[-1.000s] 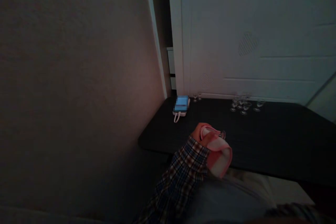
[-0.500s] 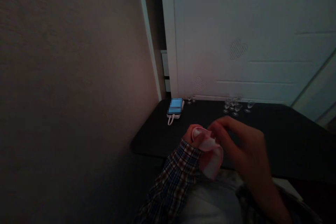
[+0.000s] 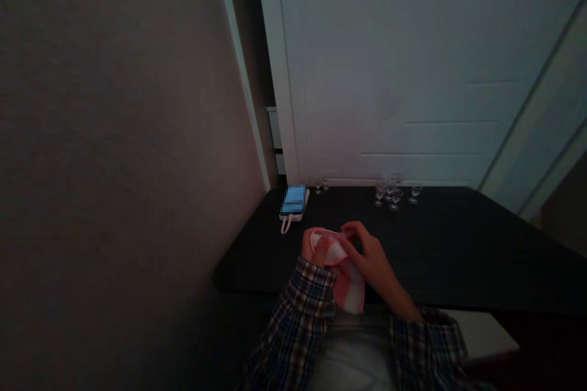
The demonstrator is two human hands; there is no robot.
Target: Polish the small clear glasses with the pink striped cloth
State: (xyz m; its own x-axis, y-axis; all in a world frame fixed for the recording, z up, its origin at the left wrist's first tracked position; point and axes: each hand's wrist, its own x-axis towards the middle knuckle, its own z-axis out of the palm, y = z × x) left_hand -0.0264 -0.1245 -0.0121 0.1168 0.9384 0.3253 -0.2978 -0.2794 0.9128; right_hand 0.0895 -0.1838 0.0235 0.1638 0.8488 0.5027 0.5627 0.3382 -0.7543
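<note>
Head cam: L hand (image 3: 315, 249) clamped on cloth (image 3: 351, 291), end hanging below; R hand (image 3: 368, 255) at edge, grip unclear.

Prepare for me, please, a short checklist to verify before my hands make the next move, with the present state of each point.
1. Left grip has hold of the pink-and-white cloth: ok.
2. Right grip is at the cloth: ok, near its upper edge; whether it pinches anything there, cannot tell.
3. Nothing hidden within the cloth: cannot tell, folds and hands block the view.
4. Stemmed glasses upright and apart from the hands: ok, toward the back of the dark table.
5. Phone-like device apart from hands and cloth: ok, it is farther back on the left.
6. Good light: not ok, the scene is dim.
</note>
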